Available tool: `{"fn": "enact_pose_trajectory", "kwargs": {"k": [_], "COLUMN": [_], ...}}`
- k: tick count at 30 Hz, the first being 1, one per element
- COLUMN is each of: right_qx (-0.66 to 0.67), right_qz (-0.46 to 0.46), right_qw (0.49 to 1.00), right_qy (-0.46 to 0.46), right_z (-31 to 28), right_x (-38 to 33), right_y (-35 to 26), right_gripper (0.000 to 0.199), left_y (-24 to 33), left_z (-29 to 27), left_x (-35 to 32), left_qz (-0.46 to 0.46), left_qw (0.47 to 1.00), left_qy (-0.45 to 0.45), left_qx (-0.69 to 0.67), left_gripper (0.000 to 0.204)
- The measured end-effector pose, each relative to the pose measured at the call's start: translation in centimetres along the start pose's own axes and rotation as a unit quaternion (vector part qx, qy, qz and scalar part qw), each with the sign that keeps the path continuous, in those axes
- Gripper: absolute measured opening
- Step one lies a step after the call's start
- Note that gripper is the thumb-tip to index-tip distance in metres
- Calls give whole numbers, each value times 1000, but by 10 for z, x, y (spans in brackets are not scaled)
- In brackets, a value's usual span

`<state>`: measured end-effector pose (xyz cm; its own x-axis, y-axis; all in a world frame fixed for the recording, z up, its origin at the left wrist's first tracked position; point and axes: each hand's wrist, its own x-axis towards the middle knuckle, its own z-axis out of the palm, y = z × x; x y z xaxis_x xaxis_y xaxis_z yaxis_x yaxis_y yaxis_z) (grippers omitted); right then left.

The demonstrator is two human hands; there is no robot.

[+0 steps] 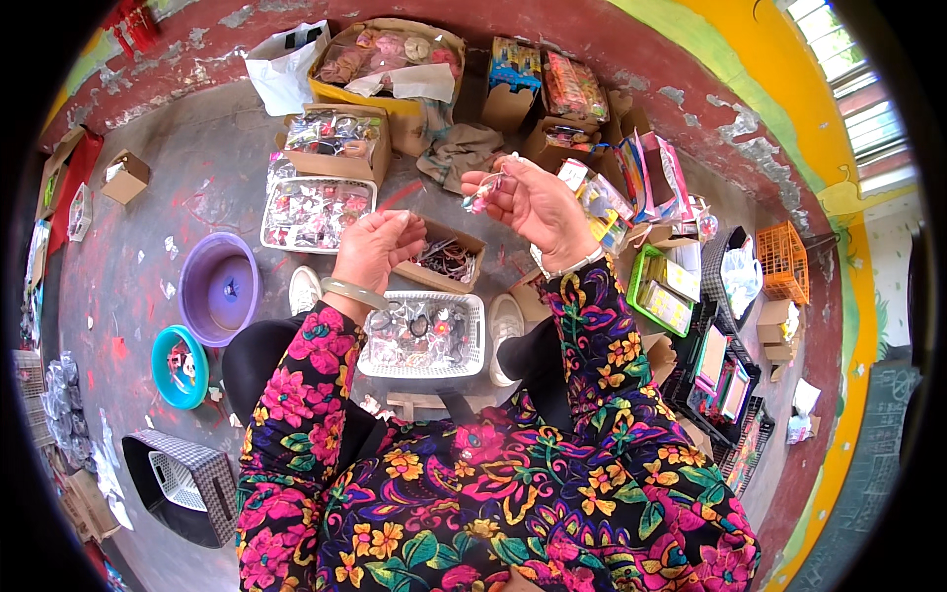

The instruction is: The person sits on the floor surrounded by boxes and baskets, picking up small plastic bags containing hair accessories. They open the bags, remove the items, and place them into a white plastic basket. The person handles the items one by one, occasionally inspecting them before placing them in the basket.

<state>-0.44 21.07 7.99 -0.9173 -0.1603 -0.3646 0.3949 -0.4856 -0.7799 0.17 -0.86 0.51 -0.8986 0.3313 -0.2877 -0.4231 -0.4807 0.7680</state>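
My right hand (533, 202) is raised over the floor and pinches a small clear packet with a pink trinket (480, 200) between thumb and fingers. My left hand (380, 247) hovers lower, fingers curled, just left of a small cardboard box of dark hair ties (446, 259); I cannot tell if it holds anything. A white mesh basket (473, 335) full of small wrapped trinkets rests between my knees. Both sleeves are dark with bright flowers, and a pale bangle sits on each wrist.
A clear tray of packets (316, 212) and several cardboard boxes of goods (335, 143) lie ahead. A purple basin (219, 288) and a teal bowl (180, 367) sit left. A chequered bin (182, 483) stands lower left. Green and orange crates (784, 261) crowd the right.
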Motion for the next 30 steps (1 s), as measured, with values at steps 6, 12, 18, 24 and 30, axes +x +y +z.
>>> {"fn": "enact_pose_trajectory", "kwargs": {"k": [6,12,18,24,30], "right_qx": [-93,-219,-255,-151,-226], "right_qz": [-43,-62,-80,21,35], "right_qw": [993,971,962,986,973], "right_qy": [-55,-66,-62,-62,-40], "right_z": [4,1,2,3,4], "right_x": [0,-2,-1,-3,0], "right_y": [3,3,4,2,7], "right_gripper": [19,23,24,25,23], "left_y": [3,2,5,7,4], "left_z": [1,0,4,4,-1], "left_x": [-1,0,-2,-1,1], "left_qz": [9,13,14,-1,-7], "left_qw": [1000,1000,1000,999,999], "left_qy": [-10,-1,9,15,12], "left_qx": [0,11,17,33,43], "left_gripper": [18,17,16,17,18]}}
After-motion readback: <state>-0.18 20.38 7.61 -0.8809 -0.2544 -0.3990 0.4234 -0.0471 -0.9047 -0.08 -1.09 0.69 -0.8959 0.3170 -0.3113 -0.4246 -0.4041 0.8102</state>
